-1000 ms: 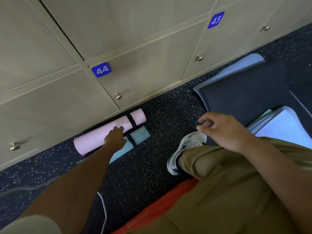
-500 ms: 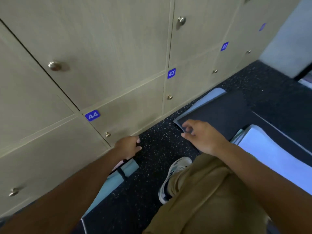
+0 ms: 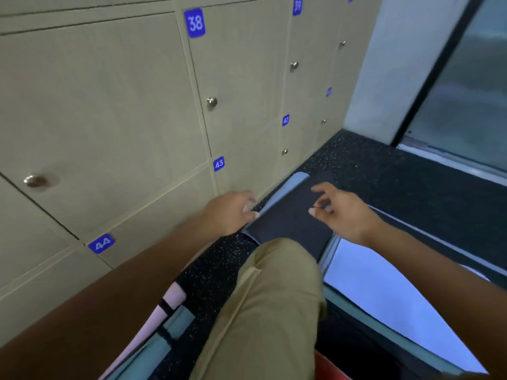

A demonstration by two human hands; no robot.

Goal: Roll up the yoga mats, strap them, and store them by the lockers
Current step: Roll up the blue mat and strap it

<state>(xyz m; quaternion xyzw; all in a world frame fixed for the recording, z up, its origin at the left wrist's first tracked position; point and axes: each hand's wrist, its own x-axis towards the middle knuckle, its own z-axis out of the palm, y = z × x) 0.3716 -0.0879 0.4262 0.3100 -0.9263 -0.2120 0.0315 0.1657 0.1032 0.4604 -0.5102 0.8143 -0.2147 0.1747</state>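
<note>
Hands reach empty toward the flat dark grey yoga mat (image 3: 288,215) by the beige lockers (image 3: 109,105), likely to start rolling: left hand (image 3: 230,212) loosely curled at its near corner, right hand (image 3: 343,212) spread above. Rolled pink mat (image 3: 167,305), strapped, lies along the lockers.

Lockers (image 3: 109,111): pale wood-grain fronts, matt, smooth. Knobs (image 3: 211,101): polished metal, shiny. Number tags, e.g. 38 (image 3: 195,22): blue, smooth plastic look. Floor (image 3: 397,174): black rubbery surface, speckled white, grainy. Dark mat (image 3: 288,223): matt, foam-like, over a light blue mat (image 3: 295,181). Pink roll (image 3: 170,300): smooth foam, black fabric strap (image 3: 167,309). Trousers (image 3: 274,311): tan woven cloth, matt.
</note>
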